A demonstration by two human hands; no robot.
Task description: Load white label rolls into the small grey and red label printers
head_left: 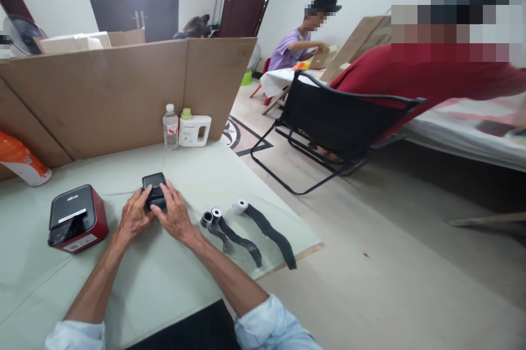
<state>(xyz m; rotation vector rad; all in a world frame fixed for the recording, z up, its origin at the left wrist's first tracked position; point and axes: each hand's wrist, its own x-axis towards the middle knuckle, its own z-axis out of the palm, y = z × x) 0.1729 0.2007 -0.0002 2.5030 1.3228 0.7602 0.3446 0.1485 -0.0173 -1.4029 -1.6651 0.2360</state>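
Both hands hold a small black boxy device with a dark panel on top (154,181) at the middle of the table. My left hand (135,213) grips its left side, thumb near the top. My right hand (175,210) wraps its right side, with its thumb at the near edge. The undersides of the fingers are hidden. Left of my hands stands a black and red boxy machine (78,218) resembling a desktop printer. To the right lie a white roll with a long black strip (267,229) unwound and two smaller rolls (211,217) with dark strips trailing toward the table edge.
A cardboard panel (123,92) stands along the table's (181,166) far side. Before it are a clear bottle (171,128), a white jug (195,131) and an orange-white packet (24,161). Right of the table are a black folding chair (337,114) and two other people.
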